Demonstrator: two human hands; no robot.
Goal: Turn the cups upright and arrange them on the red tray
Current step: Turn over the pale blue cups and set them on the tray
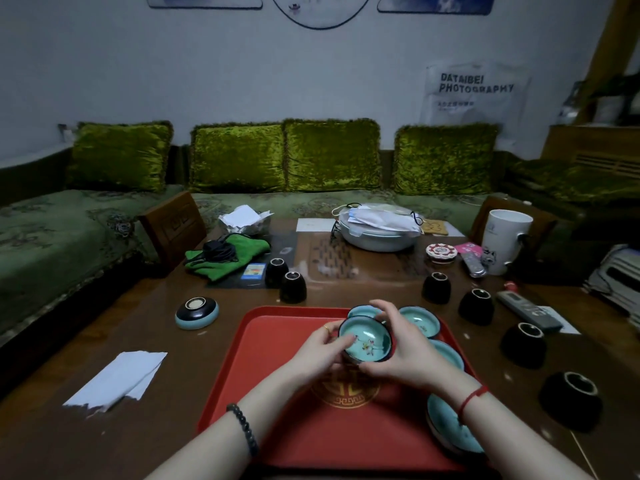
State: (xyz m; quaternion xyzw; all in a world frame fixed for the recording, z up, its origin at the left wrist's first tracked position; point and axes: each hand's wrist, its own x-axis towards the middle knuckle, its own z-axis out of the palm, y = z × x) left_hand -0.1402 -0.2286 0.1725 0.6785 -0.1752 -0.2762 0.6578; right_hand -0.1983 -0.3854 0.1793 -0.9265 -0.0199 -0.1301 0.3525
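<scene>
Both hands hold one upright cup [365, 341], black outside and turquoise inside with a flower, just above the red tray [277, 393]. My left hand [318, 348] grips its left rim and my right hand [398, 344] wraps its right side. Several other upright turquoise cups stand along the tray's right side, such as one at the far corner [419, 320] and one at the near right [450, 427]. Several black cups lie upside down on the table: two behind the tray [292, 286] and several to the right [523, 344].
A round black and turquoise lid-like dish [196, 312] sits left of the tray. White paper [117, 379] lies at the near left. A green cloth [225, 256], a covered bowl [377, 230], a white mug [504, 240] and remotes [528, 310] crowd the table's far side and right.
</scene>
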